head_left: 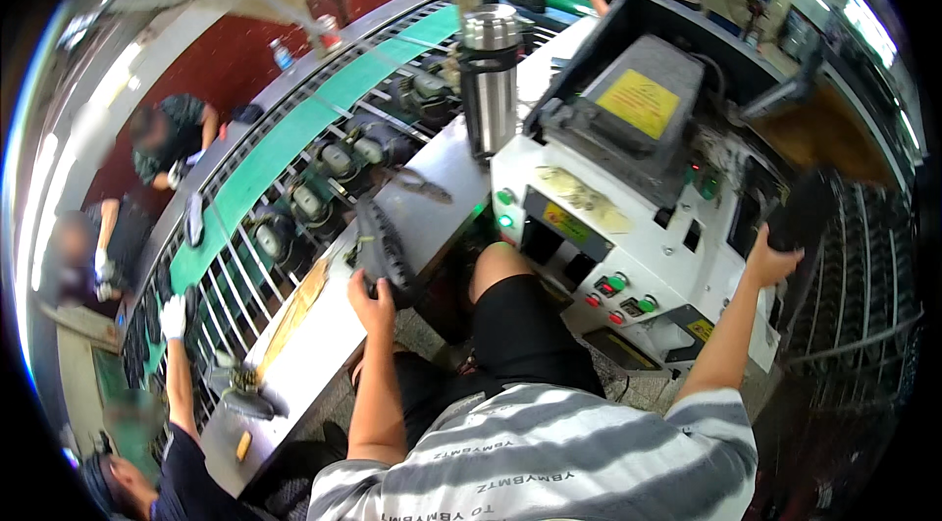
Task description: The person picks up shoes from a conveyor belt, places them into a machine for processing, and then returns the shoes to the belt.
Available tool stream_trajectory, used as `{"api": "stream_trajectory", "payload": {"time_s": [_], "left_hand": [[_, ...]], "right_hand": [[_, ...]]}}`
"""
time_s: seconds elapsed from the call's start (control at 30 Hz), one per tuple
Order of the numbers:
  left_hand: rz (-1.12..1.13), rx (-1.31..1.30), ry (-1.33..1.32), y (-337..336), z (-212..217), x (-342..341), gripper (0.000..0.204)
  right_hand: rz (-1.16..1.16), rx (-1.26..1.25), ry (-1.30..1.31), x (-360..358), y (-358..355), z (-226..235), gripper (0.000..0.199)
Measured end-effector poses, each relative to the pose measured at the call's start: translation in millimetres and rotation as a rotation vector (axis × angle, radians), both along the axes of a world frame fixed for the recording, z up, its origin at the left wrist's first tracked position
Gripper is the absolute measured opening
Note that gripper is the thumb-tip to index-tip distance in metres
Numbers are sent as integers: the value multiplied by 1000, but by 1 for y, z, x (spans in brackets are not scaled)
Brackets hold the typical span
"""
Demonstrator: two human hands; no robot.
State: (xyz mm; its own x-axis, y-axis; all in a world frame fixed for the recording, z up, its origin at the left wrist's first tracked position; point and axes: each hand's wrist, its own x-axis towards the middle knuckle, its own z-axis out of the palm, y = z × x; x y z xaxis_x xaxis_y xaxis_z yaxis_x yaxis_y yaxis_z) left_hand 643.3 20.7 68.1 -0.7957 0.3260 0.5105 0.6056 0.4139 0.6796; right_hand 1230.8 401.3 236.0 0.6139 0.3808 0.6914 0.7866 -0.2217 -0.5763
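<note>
My left hand (373,303) is closed round the near end of a dark shoe (381,244), tilted with its treaded sole turned toward the right. The shoe is over the inner edge of the pale metal bench (432,227). Out at the right, my right hand (773,259) grips a black shoe sole (807,212) by its lower end; the sole stands nearly upright and is somewhat blurred. Between my hands is a white machine (608,236) with red and green buttons and a grey box on top. Its yellow labels face up and forward.
A roller conveyor (235,276) with a green belt curves along the left, carrying several shoes on lasts (339,160). A steel thermos (489,79) stands beside the machine. Several people work around the line; one gloved hand (174,317) reaches over it. A dark rack (863,276) stands at right.
</note>
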Motion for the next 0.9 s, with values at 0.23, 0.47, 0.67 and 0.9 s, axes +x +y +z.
{"api": "stream_trajectory", "payload": {"time_s": [0.23,0.47,0.67,0.9], "left_hand": [[-345,228,-134,-46,42,97,41],[-1221,827,-1129,-2,94,99,100],[-1199,1505,-1212,-76,111,14,99],[-355,1632,-729,-256,5,-146,52]], "right_hand": [[433,633,403,-82,-84,-13,71],[1772,261,1275,-260,-151,-15,57],[2540,-338,261,-408,-265,47,69],[2238,-616,357,-474,-248,-44,31]]}}
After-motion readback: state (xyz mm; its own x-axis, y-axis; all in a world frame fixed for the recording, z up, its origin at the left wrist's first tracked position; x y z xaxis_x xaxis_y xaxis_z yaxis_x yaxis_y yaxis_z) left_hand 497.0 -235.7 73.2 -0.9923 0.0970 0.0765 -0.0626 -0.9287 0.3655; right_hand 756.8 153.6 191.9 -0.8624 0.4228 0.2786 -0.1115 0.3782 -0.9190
